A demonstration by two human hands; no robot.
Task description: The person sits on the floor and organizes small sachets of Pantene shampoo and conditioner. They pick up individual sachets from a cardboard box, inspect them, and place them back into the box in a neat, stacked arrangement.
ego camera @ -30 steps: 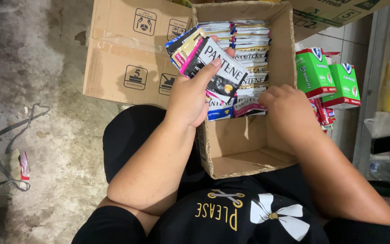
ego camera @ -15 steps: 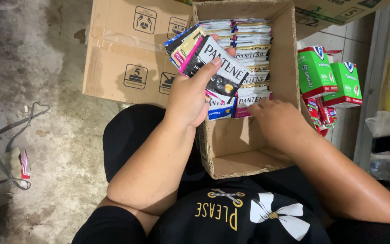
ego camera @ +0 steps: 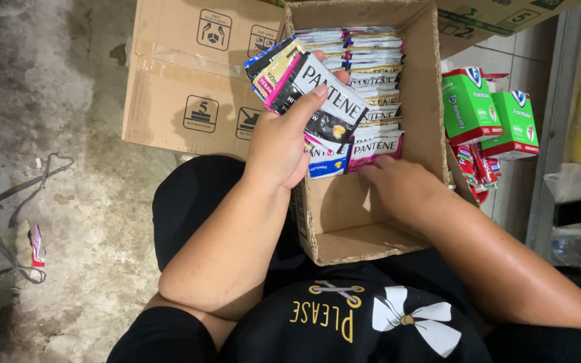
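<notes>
A fan of shampoo sachets (ego camera: 311,91) is clamped between thumb and fingers of the left hand (ego camera: 282,144) above the small cardboard box (ego camera: 432,81). The right hand (ego camera: 398,185), fingers together, is pressed against the pink front sachet (ego camera: 374,148) of the filed row; it is best kept upright and snug.

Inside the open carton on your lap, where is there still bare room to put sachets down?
Bare cardboard floor shows in the near part of the open carton, between the near wall and the front pink sachet, partly taken by the right hand. The far part is packed with sachet rows. The left hand holds a fanned bunch of sachets over the left wall.
</notes>
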